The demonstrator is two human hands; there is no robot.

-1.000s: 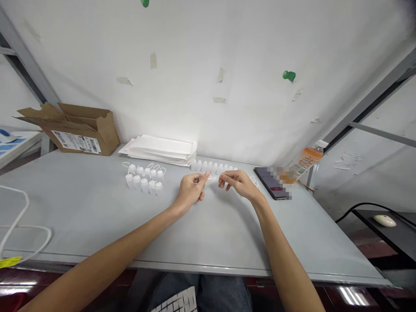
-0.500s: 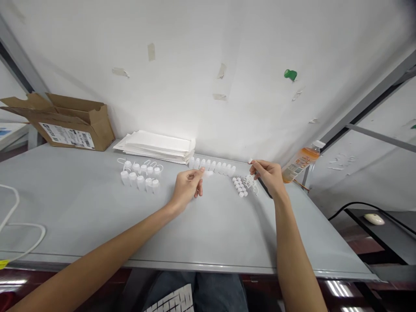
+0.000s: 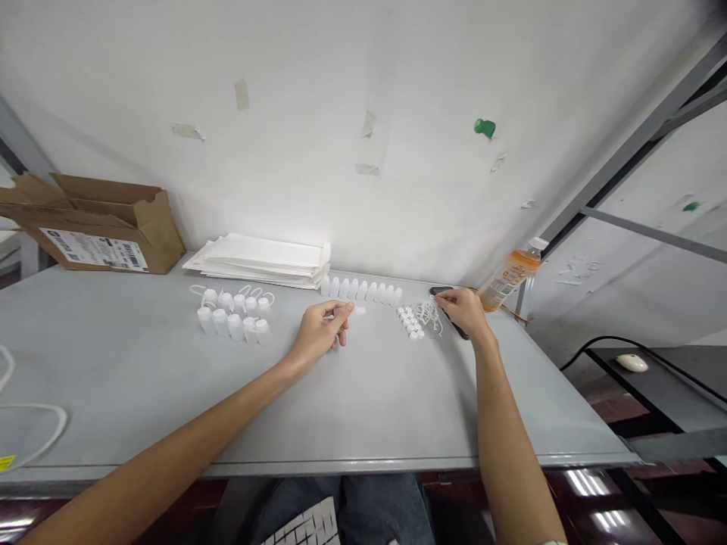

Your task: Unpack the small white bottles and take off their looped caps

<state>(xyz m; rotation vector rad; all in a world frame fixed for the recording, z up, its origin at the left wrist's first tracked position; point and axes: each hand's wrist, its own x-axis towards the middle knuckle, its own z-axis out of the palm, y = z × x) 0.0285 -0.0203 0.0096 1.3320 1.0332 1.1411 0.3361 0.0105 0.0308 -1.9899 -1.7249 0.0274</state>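
My left hand (image 3: 323, 331) is closed in a pinch on a small white bottle (image 3: 360, 310), held sideways over the grey table. Beyond it stands a row of small white bottles (image 3: 362, 291). My right hand (image 3: 464, 310) is at the edge of a pile of thin white cords (image 3: 427, 315), its thumb and forefinger pinched together. What is between those fingertips is too small to make out. Just left of the cords lie several white caps (image 3: 410, 323) in a tight group. Capped bottles (image 3: 235, 327), some with cord loops, stand to the left.
A black phone (image 3: 459, 331) lies partly under my right hand. Behind it an orange drink bottle (image 3: 511, 276) leans near the frame. White envelopes (image 3: 258, 261) are stacked by the wall, with an open cardboard box (image 3: 107, 227) farther left. A white cable (image 3: 54, 424) lies at the left.
My right hand has come down from above the cords to their edge; the small white piece at its fingertips no longer shows. My left hand keeps holding the bottle. The view has shifted right.
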